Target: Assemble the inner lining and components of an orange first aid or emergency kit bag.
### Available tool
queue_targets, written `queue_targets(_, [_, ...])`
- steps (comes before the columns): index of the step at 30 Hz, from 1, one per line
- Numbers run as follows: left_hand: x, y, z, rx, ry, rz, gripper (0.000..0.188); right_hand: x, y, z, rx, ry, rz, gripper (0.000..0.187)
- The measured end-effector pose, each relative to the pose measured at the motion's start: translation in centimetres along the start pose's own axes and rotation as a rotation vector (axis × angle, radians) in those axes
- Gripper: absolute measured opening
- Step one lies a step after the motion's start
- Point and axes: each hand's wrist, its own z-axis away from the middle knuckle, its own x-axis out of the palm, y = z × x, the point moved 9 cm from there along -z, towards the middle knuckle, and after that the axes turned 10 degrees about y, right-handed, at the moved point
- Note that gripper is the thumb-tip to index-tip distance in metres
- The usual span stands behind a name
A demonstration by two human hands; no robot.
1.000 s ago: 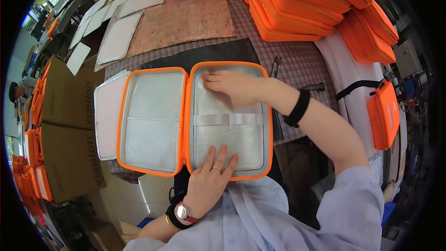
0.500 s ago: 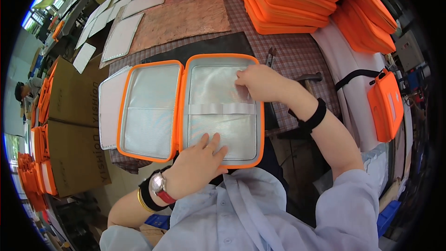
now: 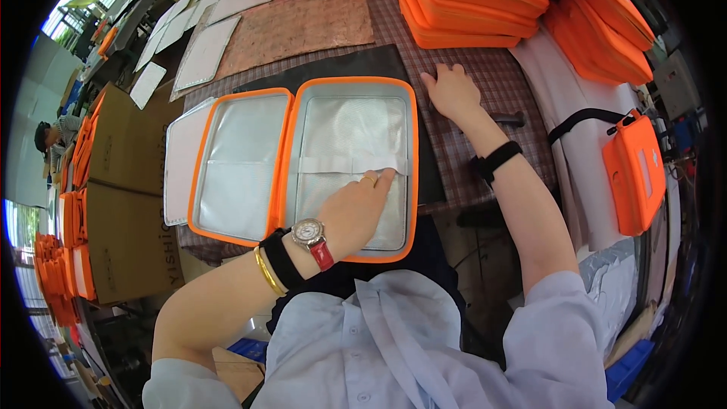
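Note:
An orange-edged zip case [image 3: 413, 129] lies open like a book before me, its lining silvery. A pale elastic strap [image 3: 318, 166] crosses the deeper right half, and a flat panel covers the left half. My left hand [image 3: 352, 212] reaches over the case's near edge, fingers closed at the strap's right part; the thumb is hidden. Beyond the case's upper right corner, my right hand [image 3: 454, 95] rests on the checked cloth with its fingers curled. Whatever lies under that hand is covered by it. A hammer [image 3: 509, 118] lies just right of the right wrist.
Stacks of orange cases [image 3: 469, 7] stand at the back right. White panels [image 3: 204, 57] lie at the far left, some on a brown board [image 3: 303, 30]. A cardboard box [image 3: 129, 197] is at left. One small orange case [image 3: 634, 174] with a black strap hangs at right.
My right hand has left the case's lining and moved right onto the cloth, over where a slim dark tool lay. My left hand has slid up and right to the strap, its fingers closing.

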Motion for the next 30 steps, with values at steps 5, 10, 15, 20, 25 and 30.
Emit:
queue_targets(5, [0.4,-0.4,-1.2,-0.097,-0.037,-0.04,0.036,0.7,-0.4,-1.0,-0.06,-0.092,0.091,0.024])
queue_targets(10, [-0.5,-0.2,-1.7,-0.016,0.009,-0.061,0.027,-1.1,0.0,0.1,-0.139,0.01,0.048,0.016])
queue_targets(15, [-1.3,-0.3,-1.8,0.032,0.055,-0.07,0.022,-3.1,2.1,1.4,-0.112,0.013,-0.053,0.023])
queue_targets(20, [-1.9,-1.0,-2.9,-0.052,0.186,0.173,0.014,-5.1,3.2,6.3,0.288,-0.175,-0.867,0.051])
queue_targets(25, [-1.1,-1.1,-3.5,-0.09,0.17,0.067,0.013,-7.0,1.2,11.8,0.229,-0.366,-0.96,0.051])
queue_targets(30, [0.0,-0.9,-3.5,-0.077,0.152,-0.101,0.012,-9.4,-0.7,14.4,-0.02,-0.18,-0.727,0.041])
